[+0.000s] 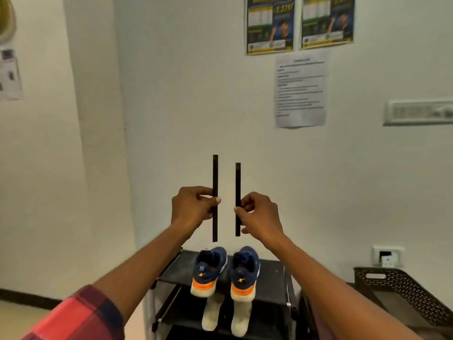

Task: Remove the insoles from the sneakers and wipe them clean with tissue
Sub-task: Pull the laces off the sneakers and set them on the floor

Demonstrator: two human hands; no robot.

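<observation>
Two navy sneakers with orange and white heels, the left sneaker and the right sneaker, stand side by side on the top shelf of a black shoe rack, heels toward me. Above them, my left hand pinches a thin black strip held upright, apparently an insole seen edge-on. My right hand pinches a second, matching black strip, parallel to the first and a short gap away. No tissue is in view.
Two pale elongated shapes lie on the lower shelf under the sneakers' heels. A black perforated basket stands to the right of the rack. The white wall behind carries posters, a printed notice and a socket.
</observation>
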